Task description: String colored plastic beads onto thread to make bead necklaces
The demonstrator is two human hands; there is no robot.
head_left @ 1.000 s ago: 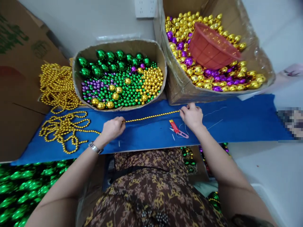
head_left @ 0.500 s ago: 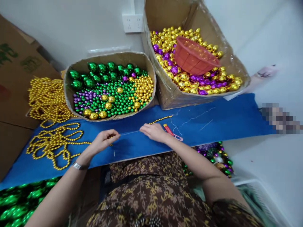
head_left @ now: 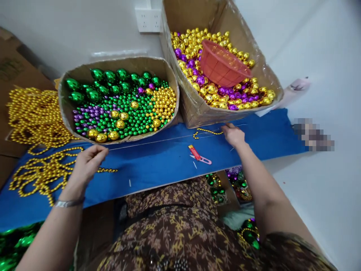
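My left hand (head_left: pixel 89 162) is closed in a pinch on a thin white thread (head_left: pixel 149 142), which runs taut to the right above the blue cloth. Just below its fingers lies the end of a gold bead string (head_left: pixel 108 170). My right hand (head_left: pixel 234 135) pinches at the far side of the cloth, in front of the tall carton. A short gold bead strand (head_left: pixel 209 130) runs up to its fingertips, bent at its left end; the exact grip point is hidden. Between the hands lie snips (head_left: pixel 203 160) with a pink handle and a red and yellow label.
Loose gold bead strings (head_left: pixel 46 169) heap on the left. An open carton (head_left: pixel 63 113) holds green, purple and gold beads; a taller carton (head_left: pixel 194 113) holds gold and purple balls and a red basket (head_left: pixel 222 66). The blue cloth (head_left: pixel 160 169) ends at my lap.
My hands have moved far apart, left hand leftward and right hand rightward, stretching a longer length of thread between them. The snips, partly behind my right arm before, now show fully.
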